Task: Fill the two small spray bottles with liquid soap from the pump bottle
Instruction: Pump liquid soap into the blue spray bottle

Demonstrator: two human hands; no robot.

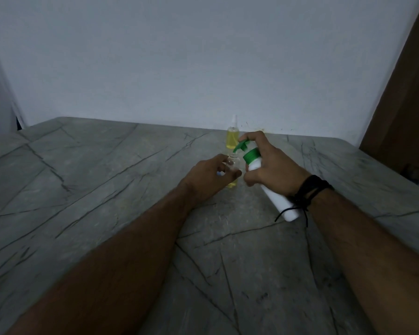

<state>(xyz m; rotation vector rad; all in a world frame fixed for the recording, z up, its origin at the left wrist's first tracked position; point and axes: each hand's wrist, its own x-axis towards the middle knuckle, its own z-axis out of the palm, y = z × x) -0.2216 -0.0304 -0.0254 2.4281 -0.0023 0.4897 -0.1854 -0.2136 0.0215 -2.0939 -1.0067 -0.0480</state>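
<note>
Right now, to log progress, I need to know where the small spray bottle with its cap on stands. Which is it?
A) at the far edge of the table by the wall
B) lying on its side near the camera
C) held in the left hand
A: the capped spray bottle, mostly full of yellow liquid, stands upright by the wall, beyond both hands.

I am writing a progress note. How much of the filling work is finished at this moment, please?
Looks done: the far spray bottle stands capped by the wall, nearly full of yellow liquid. In hand: the left hand holds the open near spray bottle, with only a little yellow at its bottom, while the right hand tilts the pump bottle, green nozzle over its neck. Left: fill it and put on its sprayer, which is not visible.
</note>
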